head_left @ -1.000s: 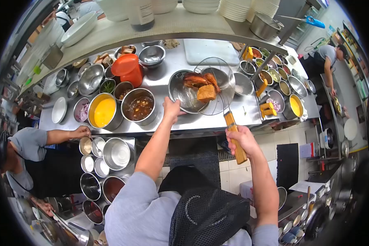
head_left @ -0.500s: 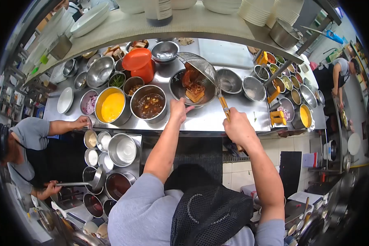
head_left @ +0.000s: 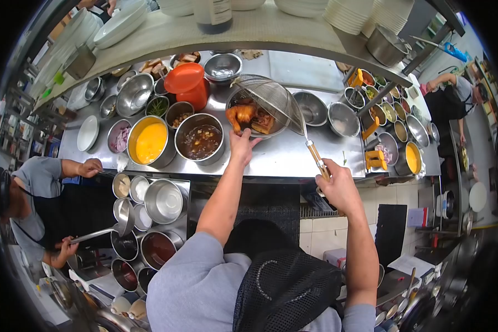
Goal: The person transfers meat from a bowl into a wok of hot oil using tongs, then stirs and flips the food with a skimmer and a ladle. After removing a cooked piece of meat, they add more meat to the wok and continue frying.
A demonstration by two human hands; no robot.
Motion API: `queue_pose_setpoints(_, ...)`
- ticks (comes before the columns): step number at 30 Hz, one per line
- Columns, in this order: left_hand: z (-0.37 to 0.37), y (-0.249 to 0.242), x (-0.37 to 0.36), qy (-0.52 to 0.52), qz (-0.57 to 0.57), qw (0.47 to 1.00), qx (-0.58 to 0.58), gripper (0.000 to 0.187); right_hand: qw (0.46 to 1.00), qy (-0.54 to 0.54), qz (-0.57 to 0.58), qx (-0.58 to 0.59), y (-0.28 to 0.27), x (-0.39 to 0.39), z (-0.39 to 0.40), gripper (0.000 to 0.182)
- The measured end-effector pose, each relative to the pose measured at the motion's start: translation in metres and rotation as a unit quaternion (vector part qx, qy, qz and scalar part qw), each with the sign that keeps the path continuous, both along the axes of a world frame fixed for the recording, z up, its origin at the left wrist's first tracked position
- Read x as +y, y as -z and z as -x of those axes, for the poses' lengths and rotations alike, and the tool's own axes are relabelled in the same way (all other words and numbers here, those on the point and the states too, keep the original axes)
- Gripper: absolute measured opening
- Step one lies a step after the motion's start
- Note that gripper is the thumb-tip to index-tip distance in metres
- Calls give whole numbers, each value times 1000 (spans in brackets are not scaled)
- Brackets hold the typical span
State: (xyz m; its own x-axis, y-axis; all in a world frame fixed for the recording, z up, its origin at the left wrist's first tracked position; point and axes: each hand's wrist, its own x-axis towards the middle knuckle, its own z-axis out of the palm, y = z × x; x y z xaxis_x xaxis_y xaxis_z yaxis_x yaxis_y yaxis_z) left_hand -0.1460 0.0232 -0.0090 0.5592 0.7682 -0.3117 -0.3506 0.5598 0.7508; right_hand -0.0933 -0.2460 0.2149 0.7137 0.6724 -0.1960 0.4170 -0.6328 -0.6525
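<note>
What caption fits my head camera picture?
Left hand at a bowl of browned meat, right hand gripping a wire strainer.

1. Steel counter [head_left: 331, 148] offers a lane between slanting strainer handle [head_left: 317, 159] and yellow handles [head_left: 375, 160].
2. Overhead, a shelf [head_left: 271, 34] bars descent onto the counter's far side.

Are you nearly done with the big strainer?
Nearly, I think. Done: browned food lies in the metal bowl. In hand: the right hand holds the strainer tilted; the left hand is at the bowl's rim. Left, perhaps: moving the strainer, which hangs over the bowl.
</note>
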Motion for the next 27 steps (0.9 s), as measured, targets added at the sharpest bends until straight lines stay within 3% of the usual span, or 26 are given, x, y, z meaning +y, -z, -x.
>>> queue_pose_setpoints(4, 5, 6, -8, -18, -32, 999, -12, 34, 1000, -3, -25, 2, 11, -1, -3, 36)
queue_pose_setpoints(6, 3, 13, -9, -49, -21, 999, -9, 38, 983, 64, -38, 166, 11, 1, -1, 30)
queue_pose_setpoints(13, -9, 18, 0, -107, -20, 994, -7, 45, 936, 81, -198, 281, 70, -17, 10, 17)
queue_pose_setpoints(18, -13, 21, 3, -138, -64, 988, -30, 51, 912, 108, -262, 296, 102, -56, 32, 19)
queue_pose_setpoints(21, -6, 31, -12, -165, -36, 984, -49, 46, 880, 157, -299, 333, 114, -84, 48, 30)
queue_pose_setpoints(23, 12, 38, -39, -78, -13, 997, 18, 34, 848, 194, -361, 337, 134, -105, 56, 40)
queue_pose_setpoints(25, 34, 51, -76, 146, -36, 986, 69, 25, 828, 208, -394, 341, 161, -127, 59, 40)
queue_pose_setpoints(27, 42, 13, -130, 400, -51, 914, 44, 24, 765, 280, -470, 340, 171, -135, 70, 42)
